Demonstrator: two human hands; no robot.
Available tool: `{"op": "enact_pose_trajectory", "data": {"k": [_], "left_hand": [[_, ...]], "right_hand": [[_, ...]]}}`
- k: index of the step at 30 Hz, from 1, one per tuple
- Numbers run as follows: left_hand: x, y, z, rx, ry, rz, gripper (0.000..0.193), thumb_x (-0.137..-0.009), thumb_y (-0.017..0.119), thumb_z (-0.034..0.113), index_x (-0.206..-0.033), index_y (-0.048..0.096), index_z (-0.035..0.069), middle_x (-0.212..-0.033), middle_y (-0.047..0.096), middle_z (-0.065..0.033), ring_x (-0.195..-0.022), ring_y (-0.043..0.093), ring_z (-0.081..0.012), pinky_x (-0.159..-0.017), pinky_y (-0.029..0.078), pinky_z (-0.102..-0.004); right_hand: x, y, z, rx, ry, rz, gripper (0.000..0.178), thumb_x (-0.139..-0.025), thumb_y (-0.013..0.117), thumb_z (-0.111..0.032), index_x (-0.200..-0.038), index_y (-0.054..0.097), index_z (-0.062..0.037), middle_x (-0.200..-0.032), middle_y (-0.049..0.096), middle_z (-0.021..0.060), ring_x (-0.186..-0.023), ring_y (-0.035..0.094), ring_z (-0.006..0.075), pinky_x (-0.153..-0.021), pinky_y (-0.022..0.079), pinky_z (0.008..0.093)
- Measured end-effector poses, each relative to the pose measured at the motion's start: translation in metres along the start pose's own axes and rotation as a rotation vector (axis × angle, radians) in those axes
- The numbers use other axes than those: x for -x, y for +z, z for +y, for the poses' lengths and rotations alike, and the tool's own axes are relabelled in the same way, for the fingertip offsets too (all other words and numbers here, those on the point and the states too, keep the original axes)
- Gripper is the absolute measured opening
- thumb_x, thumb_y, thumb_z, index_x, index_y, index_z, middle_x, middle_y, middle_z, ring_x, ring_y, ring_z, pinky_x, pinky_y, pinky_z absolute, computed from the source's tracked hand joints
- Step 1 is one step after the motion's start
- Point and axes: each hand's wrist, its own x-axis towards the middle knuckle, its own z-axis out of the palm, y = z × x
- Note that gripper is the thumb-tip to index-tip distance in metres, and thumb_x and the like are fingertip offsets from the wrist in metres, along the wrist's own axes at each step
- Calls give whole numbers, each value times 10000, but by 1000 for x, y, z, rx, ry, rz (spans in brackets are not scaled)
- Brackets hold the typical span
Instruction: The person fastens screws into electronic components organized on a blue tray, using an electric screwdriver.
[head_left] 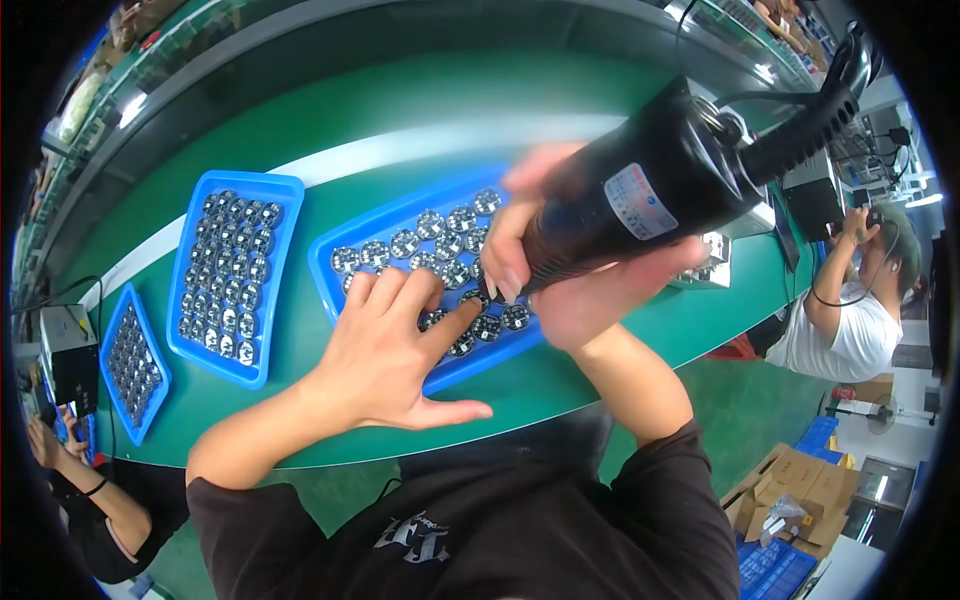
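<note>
My right hand [590, 270] is wrapped round a large black electric screwdriver [640, 180], tilted so its tip points down and left into the near blue tray [325, 270]. Several small round black-and-silver parts [430, 223] sit in rows in that tray. Over its front edge lies my left hand [385, 350], fingers spread and thumb stretched out to the side. Its index fingertip touches a round part close to the screwdriver's tip. Exactly where the tip meets the part is hidden by my fingers.
Two more blue trays of round parts, a larger [178, 300] and a smaller one [160, 410], lie to the left on the green table [420, 100]. A silver block [705, 265] stands right of my hand. Co-workers sit at both sides. Cardboard boxes [800, 480] lie at lower right.
</note>
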Motion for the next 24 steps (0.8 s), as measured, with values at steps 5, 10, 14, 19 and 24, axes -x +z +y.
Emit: {"op": "enact_pose_trajectory", "data": {"k": [5, 10, 14, 19, 24], "left_hand": [[1, 0, 1, -12, -2, 6, 822, -715, 651, 766, -1136, 717, 63, -958, 472, -98, -887, 436, -260, -780, 326, -403], [2, 1, 3, -15, -19, -7, 817, -711, 659, 762, -1137, 717, 67, -940, 451, -92, -880, 428, -261, -780, 324, -402], [-3, -1, 5, 18, -2, -31, 821, -689, 692, 750, -1143, 715, 66, -933, 437, -90, -880, 423, -267, -775, 325, -406], [-5, -2, 14, -71, 5, -35, 841, -629, 755, 720, -1156, 708, 67, -929, 433, -93, -864, 421, -281, -787, 337, -414], [-3, 0, 20, -93, -5, -55, 844, -632, 735, 709, -1189, 691, 76, -942, 426, -128, -894, 425, -308, -860, 340, -453]], "right_hand": [[2, 2, 1, -5, 16, -52, 1162, -662, 185, -1035, -1040, 504, 17, -513, 525, 81, -413, 500, 150, -416, 428, 257], [4, 5, 0, 53, 164, -116, 1189, -497, 245, -1081, -981, 488, -24, -556, 505, 32, -461, 521, 126, -448, 435, 245], [11, 7, 4, -44, 143, -119, 1159, -555, 398, -1026, -1072, 527, 3, -759, 592, 68, -536, 516, 101, -457, 414, 231], [1, -9, 2, -177, -2, -163, 1073, -761, 450, -902, -1259, 549, 43, -726, 605, 78, -523, 521, 91, -452, 406, 234], [13, -58, -49, -199, -72, 46, 1070, -825, 248, -909, -1302, 478, 21, -532, 504, 26, -401, 470, 109, -412, 412, 250]]}}
